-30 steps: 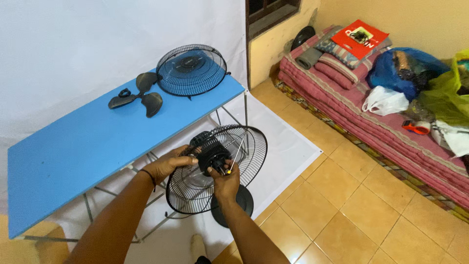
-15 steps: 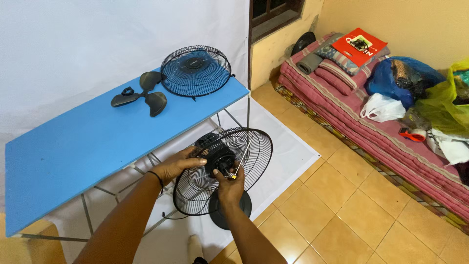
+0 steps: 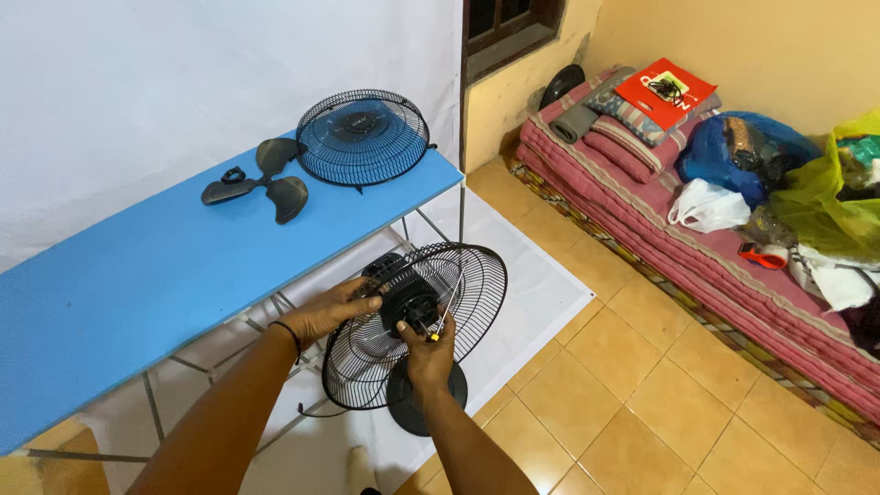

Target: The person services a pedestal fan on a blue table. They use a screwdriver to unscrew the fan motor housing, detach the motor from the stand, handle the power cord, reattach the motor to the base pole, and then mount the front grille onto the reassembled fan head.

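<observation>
A black standing fan with its rear wire guard [image 3: 463, 298] and motor hub [image 3: 410, 300] stands on the floor beside a blue table [image 3: 137, 275]. My left hand [image 3: 335, 310] grips the motor housing from the left. My right hand [image 3: 426, 348] is closed on a small screwdriver with a yellow handle [image 3: 443, 323], its tip at the hub. The fan's round base [image 3: 414, 403] shows below my right wrist. On the table lie the loose front guard [image 3: 363, 137] and the dark fan blade [image 3: 257, 181].
A white sheet [image 3: 541, 293] covers the floor under the fan; tiled floor [image 3: 642, 385] lies to the right. A striped mattress [image 3: 697, 247] along the right wall carries bags, clothes and a red box [image 3: 666, 90]. White backdrop hangs behind the table.
The view has shifted slightly. My hands stay on the fan's motor hub, with the right hand still working the screwdriver at the centre.
</observation>
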A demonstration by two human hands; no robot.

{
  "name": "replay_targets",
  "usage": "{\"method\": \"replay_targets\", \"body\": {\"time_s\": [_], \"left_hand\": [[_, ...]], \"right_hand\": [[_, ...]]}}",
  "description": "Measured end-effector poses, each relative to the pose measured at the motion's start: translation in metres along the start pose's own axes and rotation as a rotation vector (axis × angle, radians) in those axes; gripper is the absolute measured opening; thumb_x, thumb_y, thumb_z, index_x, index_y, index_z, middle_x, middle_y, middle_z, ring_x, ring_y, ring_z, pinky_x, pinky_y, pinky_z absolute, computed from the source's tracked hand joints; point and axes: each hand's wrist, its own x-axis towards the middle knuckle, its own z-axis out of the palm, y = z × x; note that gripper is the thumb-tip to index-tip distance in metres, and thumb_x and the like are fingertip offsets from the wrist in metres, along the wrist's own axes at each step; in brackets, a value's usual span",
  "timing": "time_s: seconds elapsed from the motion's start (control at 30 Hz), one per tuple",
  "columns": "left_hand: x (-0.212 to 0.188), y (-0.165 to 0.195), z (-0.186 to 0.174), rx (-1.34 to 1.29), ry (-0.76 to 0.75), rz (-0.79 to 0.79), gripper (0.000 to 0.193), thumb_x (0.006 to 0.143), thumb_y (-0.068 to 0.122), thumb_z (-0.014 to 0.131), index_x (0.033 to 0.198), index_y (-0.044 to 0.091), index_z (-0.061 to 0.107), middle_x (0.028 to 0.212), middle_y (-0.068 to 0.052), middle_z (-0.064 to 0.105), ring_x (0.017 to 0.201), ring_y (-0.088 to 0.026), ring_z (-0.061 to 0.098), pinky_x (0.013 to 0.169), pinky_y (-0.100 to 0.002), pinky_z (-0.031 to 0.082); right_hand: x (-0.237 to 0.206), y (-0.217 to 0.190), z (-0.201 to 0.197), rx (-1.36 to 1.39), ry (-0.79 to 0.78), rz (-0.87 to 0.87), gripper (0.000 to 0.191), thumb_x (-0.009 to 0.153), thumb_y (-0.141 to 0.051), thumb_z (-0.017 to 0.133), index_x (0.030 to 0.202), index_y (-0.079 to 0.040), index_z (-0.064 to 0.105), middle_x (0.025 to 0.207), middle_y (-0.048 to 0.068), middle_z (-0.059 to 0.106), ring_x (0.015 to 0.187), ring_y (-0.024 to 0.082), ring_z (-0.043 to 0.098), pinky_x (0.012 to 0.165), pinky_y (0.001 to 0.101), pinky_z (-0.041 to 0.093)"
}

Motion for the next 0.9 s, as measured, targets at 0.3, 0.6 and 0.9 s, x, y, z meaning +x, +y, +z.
{"method": "replay_targets", "body": {"time_s": [0.3,0.6,0.9], "left_hand": [[-0.008,-0.002,0.0,-0.162,-0.126,0.212,0.097,0.081,0.074,0.054,0.155,0.014,0.041,0.161,-0.012,0.045,0.151,-0.027,0.035,0.122,-0.043,0.022],[-0.005,-0.002,0.002,-0.204,-0.036,0.054,0.109,0.076,0.09,0.007,0.16,0.025,0.031,0.166,-0.01,0.032,0.156,-0.029,0.025,0.124,-0.055,0.014],[-0.013,-0.015,0.016,-0.591,0.149,0.134,0.097,0.083,0.083,0.011,0.156,0.026,0.041,0.161,-0.008,0.047,0.154,-0.03,0.029,0.124,-0.056,0.01]], "right_hand": [[0.001,0.006,-0.001,-0.03,-0.008,-0.019,0.084,0.078,-0.009,0.085,0.148,-0.013,0.04,0.114,0.015,0.071,0.098,0.02,0.07,0.084,0.0294,0.055],[0.0,0.01,-0.005,0.016,-0.063,0.052,0.083,0.081,-0.008,0.08,0.149,-0.016,0.035,0.109,0.012,0.07,0.092,0.018,0.068,0.074,0.0289,0.055],[0.003,0.008,-0.01,-0.129,-0.029,0.048,0.081,0.082,-0.012,0.081,0.149,-0.014,0.036,0.106,0.013,0.071,0.088,0.018,0.071,0.071,0.0283,0.058]]}}
